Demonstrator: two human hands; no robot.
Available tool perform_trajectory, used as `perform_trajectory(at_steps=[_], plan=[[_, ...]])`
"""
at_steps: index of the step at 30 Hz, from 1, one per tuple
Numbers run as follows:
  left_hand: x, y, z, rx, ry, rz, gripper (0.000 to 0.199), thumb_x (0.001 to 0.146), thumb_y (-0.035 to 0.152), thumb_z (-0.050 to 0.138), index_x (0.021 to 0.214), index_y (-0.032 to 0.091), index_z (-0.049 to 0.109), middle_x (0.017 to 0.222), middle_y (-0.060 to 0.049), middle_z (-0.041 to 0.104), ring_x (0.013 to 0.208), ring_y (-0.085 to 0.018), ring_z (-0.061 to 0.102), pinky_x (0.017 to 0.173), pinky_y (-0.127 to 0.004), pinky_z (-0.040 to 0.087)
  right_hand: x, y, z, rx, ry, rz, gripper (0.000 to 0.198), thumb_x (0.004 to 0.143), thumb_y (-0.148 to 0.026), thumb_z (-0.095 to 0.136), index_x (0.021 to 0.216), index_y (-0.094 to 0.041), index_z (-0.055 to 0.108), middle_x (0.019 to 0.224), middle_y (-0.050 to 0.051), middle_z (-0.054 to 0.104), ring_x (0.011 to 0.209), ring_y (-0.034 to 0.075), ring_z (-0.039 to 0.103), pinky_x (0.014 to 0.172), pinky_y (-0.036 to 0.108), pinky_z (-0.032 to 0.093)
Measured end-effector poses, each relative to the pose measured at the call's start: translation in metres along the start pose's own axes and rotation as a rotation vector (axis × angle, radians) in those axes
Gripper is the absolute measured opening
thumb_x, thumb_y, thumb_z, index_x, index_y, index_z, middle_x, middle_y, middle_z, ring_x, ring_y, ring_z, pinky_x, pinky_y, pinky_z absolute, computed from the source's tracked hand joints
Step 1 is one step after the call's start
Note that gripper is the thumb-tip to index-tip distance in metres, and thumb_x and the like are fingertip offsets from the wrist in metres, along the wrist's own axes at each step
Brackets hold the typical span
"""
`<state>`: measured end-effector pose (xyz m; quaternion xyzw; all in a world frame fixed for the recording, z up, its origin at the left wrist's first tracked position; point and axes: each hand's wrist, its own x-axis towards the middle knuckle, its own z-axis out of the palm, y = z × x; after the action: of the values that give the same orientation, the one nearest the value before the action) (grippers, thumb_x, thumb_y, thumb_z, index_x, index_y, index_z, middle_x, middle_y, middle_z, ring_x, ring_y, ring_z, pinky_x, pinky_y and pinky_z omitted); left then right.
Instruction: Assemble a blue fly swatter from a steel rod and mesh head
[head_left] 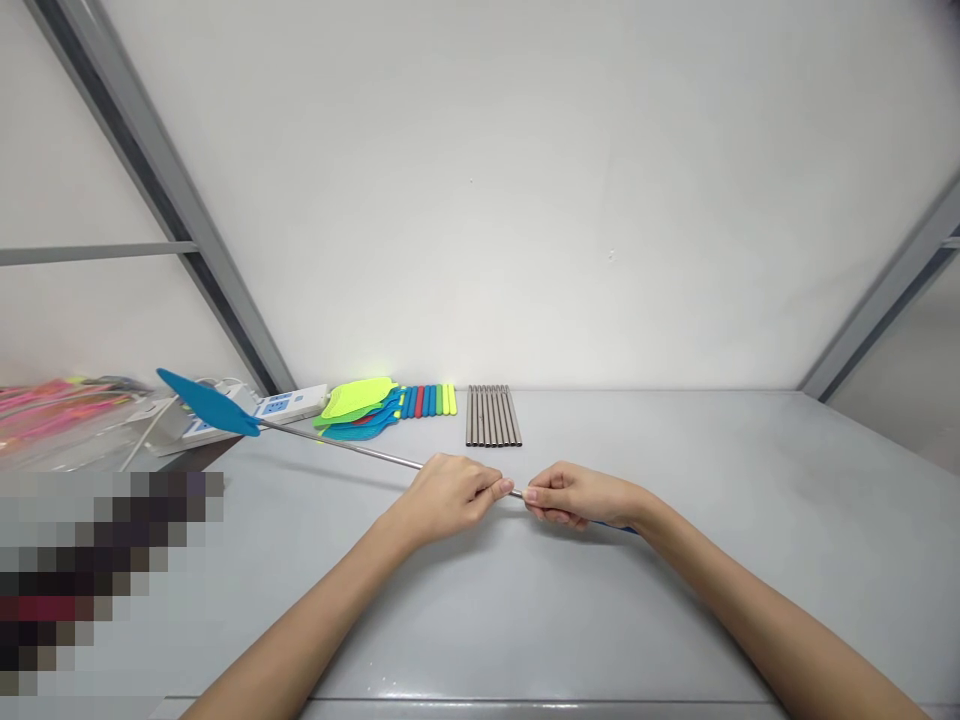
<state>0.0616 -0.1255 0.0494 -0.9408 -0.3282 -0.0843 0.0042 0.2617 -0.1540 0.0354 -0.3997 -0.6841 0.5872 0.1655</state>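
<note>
A fly swatter with a blue paddle [214,402] and a thin metal rod [375,455] is held slantwise above the table, its paddle up at the left. My left hand [454,495] is closed round the rod near its middle. Just to the right, my right hand [577,497] grips the rod with thumb and fingertips. A blue handle end [619,527] shows under my right wrist; the rest of it is hidden by that hand. A short stretch of bare rod lies between the two hands.
At the back stand a stack of yellow, green and blue swatter heads [360,400], a row of coloured handles [427,401] and a row of metal tubes [493,416]. White power strips [289,403] and bagged pink items [60,415] are at left. A wall [525,200] closes off the table [675,450].
</note>
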Motion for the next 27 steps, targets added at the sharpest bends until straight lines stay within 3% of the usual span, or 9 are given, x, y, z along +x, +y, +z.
perform_trajectory(at_steps=[27], plan=[[0.002,-0.002,0.005,0.018,0.012,0.003,0.044,0.086,0.039,0.021,0.059,0.018,0.048,0.058,0.001,0.056,0.053,-0.010,0.047,0.047,-0.024,0.016,-0.002,0.006,-0.010,0.033,-0.019,0.037,0.036,0.075,-0.048,0.043,0.064,-0.014,0.045,0.055,-0.004,0.034,0.045,0.004,0.026,0.040,0.018,0.024]])
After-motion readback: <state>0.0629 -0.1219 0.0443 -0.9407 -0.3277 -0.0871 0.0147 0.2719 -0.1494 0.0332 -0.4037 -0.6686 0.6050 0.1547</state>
